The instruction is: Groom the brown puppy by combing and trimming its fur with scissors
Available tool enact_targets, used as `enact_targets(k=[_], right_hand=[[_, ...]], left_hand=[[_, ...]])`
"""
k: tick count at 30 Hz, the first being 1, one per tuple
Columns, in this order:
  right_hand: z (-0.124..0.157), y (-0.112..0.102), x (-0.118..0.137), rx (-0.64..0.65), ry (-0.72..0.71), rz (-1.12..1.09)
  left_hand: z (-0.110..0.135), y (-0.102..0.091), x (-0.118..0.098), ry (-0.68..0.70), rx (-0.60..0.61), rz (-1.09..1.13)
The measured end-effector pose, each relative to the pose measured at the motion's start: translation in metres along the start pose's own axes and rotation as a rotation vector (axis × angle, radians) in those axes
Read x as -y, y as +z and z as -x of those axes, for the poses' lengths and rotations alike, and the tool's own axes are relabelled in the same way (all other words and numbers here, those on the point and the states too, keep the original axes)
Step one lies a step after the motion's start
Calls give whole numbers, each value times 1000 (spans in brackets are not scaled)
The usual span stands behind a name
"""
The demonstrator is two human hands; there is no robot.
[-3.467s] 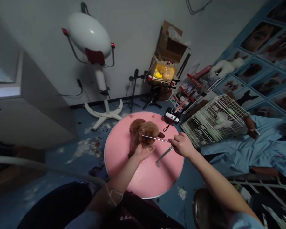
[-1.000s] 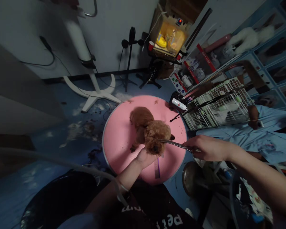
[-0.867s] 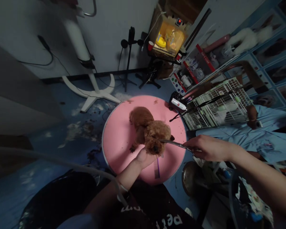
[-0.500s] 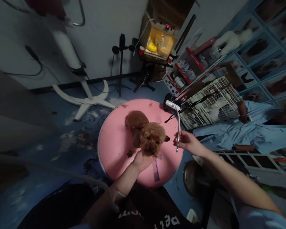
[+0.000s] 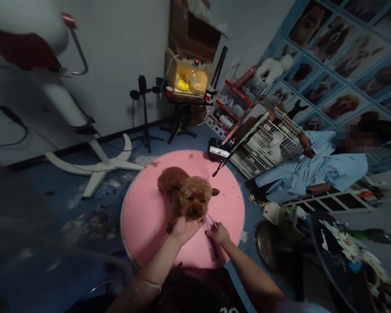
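A small brown curly dog (image 5: 182,193) lies on a round pink table (image 5: 143,217), its head turned toward me. My left hand (image 5: 182,228) cups the dog's chin from below, fingers closed around it. My right hand (image 5: 217,234) sits just right of the chin, closed on a purple-handled comb (image 5: 209,222) that points up at the dog's muzzle. The scissors seen earlier cannot be made out now.
A white clipper (image 5: 219,152) with a black cord lies at the table's far right edge. A wire cage (image 5: 263,143) stands beyond it. A person in a light blue shirt (image 5: 316,169) sits at right. A white stand dryer base (image 5: 94,167) and hair clippings lie on the blue floor at left.
My right hand drew the scissors away from the dog's head, came down to the table's near side and closed on the purple comb. My left hand kept hold of the chin.
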State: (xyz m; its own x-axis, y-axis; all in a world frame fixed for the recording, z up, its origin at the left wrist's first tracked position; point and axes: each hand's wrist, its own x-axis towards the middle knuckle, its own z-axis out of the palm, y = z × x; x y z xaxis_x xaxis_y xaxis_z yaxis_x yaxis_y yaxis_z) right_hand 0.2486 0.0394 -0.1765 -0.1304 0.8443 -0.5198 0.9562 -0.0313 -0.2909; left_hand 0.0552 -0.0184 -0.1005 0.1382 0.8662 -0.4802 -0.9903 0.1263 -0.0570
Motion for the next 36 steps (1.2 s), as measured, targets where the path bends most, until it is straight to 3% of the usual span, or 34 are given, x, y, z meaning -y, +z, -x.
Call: enact_targets(k=[4, 6, 8, 11, 16, 18, 21, 26, 29, 32, 34, 36], right_hand=[[13, 42, -9, -54, 10, 45], [18, 45, -10, -80, -35, 41], [22, 33, -8, -125, -108, 22], [27, -16, -6, -232, -256, -7], [44, -145, 15, -369, -629, 51], [54, -187, 34, -476, -1017, 358], [66, -218, 65, -547, -1245, 722], [72, -218, 87, -572, -1284, 939], [71, -215, 84, -668, -1258, 893], [69, -209, 82, -622, -1260, 818], [66, -201, 81, -551, -1179, 710], [62, -187, 78, -527, -961, 460]], left_hand=[[-6, -7, -4, 12, 39, -83], [-10, -14, -5, 16, 86, -114], [-13, -20, -6, 24, 125, -146], [-16, -25, -7, 36, 125, -187], [-12, -19, -4, 45, 98, -209], [-10, -16, -2, 45, 109, -208], [-8, -14, 0, 57, 92, -200], [-6, -13, 3, 92, 49, -159], [-4, -10, 3, 97, 39, -142], [-3, -7, 3, 93, 45, -142], [-3, -7, 2, 90, 57, -146], [-4, -9, 1, 91, 78, -147]])
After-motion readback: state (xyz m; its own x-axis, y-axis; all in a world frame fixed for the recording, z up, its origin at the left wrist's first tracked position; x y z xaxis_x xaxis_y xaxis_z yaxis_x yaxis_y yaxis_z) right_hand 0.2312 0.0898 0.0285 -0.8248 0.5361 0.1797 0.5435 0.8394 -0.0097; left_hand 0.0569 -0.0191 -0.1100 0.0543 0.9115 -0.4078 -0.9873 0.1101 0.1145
